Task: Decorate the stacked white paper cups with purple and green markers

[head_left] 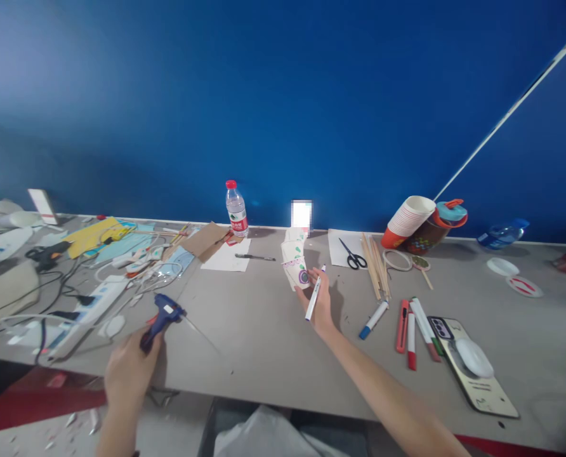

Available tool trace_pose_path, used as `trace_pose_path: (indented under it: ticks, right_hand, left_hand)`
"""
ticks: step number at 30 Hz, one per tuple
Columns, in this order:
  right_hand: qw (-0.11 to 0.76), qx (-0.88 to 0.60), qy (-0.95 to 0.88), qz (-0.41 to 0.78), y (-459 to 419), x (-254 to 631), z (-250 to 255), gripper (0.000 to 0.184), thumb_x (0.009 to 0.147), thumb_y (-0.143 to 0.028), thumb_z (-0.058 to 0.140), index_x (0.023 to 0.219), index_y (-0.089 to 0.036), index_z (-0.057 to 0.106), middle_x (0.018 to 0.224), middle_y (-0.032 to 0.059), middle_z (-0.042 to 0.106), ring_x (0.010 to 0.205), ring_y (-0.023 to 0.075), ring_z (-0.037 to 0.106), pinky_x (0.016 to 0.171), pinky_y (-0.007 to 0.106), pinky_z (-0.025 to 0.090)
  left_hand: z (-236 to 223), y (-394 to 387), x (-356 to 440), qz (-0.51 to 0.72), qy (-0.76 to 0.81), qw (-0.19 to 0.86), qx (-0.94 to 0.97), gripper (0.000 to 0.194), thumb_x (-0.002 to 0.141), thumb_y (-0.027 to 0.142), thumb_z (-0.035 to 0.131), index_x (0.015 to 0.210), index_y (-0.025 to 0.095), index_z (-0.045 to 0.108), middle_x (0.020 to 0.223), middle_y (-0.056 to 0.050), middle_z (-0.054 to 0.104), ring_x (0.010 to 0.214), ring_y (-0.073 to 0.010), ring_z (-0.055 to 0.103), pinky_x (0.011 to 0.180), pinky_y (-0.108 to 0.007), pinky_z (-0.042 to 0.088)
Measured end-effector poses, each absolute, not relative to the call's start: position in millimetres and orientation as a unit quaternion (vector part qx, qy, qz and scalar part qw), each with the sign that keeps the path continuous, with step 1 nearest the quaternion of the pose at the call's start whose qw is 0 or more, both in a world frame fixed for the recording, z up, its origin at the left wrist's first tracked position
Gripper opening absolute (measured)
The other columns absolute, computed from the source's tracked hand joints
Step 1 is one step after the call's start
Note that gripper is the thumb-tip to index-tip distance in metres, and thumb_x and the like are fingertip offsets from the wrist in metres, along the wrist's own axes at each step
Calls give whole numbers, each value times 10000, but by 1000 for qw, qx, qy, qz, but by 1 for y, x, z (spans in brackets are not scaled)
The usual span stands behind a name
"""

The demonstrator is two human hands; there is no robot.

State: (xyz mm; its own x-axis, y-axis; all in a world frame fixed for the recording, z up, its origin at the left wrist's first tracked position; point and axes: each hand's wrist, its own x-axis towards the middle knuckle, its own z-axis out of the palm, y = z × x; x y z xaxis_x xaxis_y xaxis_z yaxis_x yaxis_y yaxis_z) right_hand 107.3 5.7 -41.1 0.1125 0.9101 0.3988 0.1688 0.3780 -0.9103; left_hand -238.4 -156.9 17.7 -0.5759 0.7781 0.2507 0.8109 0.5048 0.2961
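My left hand (133, 368) is closed around the handle end of a blue hot glue gun (166, 310), low over the left part of the table. My right hand (325, 304) holds a white marker (314, 299) with a purple end, slanting across the fingers. Those same fingers touch the side of white paper cups (294, 270) joined one behind another, with purple and green drawings. How firmly they grip the cups is hard to see. Behind the cups stands a lit, blurred screen (302, 214).
Left are a power strip (90, 314), tangled cables and coloured paper. A water bottle (236, 209) and black pen (255, 257) lie beyond. Right are scissors (354, 257), wooden sticks (375, 263), stacked paper cups (409, 219), several markers, a red cutter (401, 325) and a phone (478, 381) under a mouse (474, 357).
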Motion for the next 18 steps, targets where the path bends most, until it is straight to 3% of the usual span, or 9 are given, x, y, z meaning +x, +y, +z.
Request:
trace_pose_path:
  ticks: [6,10,15,18]
  right_hand:
    - [605,-469,-539,352,6,107,-41,669,741,-523,705,1278,-209,457,1260,163,601,1126,285,631,901,464,535]
    - [607,-475,-520,368,6,106,-40,697,705,-525,729,1261,-187,480,1236,162,623,1104,290,639,896,457,531]
    - [609,-477,-527,353,7,106,-40,652,727,-499,710,1267,-229,461,1252,141,603,1106,281,639,908,472,524]
    - [608,-478,-528,350,7,107,-40,628,740,-466,708,1268,-240,454,1241,136,610,1109,284,640,912,487,521]
  left_hand:
    - [6,-159,-220,-172,-869,86,-457,471,876,459,396,1190,163,585,985,-156,673,951,-344,616,807,-445,481]
    - [-3,-155,-214,-148,-873,159,-436,463,876,445,386,1137,143,621,962,-144,680,944,-305,614,859,-398,452]
    - [11,-137,-204,-61,-929,58,-360,466,864,478,410,1172,170,576,877,-131,676,813,-315,639,658,-364,437]
    - [19,-127,-195,-73,-936,15,-344,421,858,471,432,1126,176,565,875,-128,683,804,-323,649,637,-357,426]
